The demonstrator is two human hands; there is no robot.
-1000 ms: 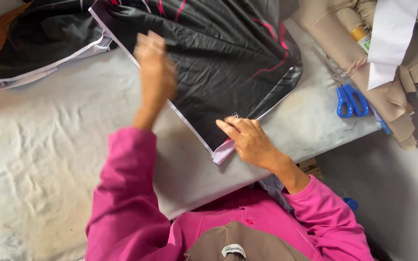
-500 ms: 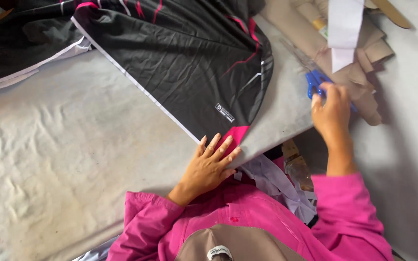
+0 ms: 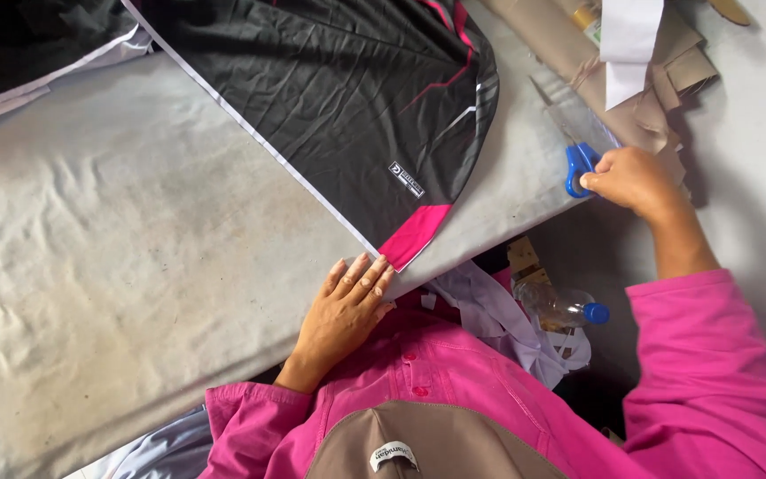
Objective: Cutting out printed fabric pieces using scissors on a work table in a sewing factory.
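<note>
Grey cloth-covered worktop (image 3: 117,266), stained and creased, with black fabric (image 3: 339,98) across its far side.

Left hand (image 3: 346,306) lies flat, fingers spread, beside the fabric's pink corner (image 3: 411,238) at the near edge. Right hand (image 3: 631,180), grip closed on blue-handled scissors (image 3: 578,164), sits at the right edge beside brown paper (image 3: 578,62).

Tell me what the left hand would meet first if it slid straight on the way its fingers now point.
The left hand lies flat on the grey table cover, fingers pointing up and to the right. First in line is probably the pink corner of the black garment piece, just past the fingertips; whether they already touch it is unclear.
</note>
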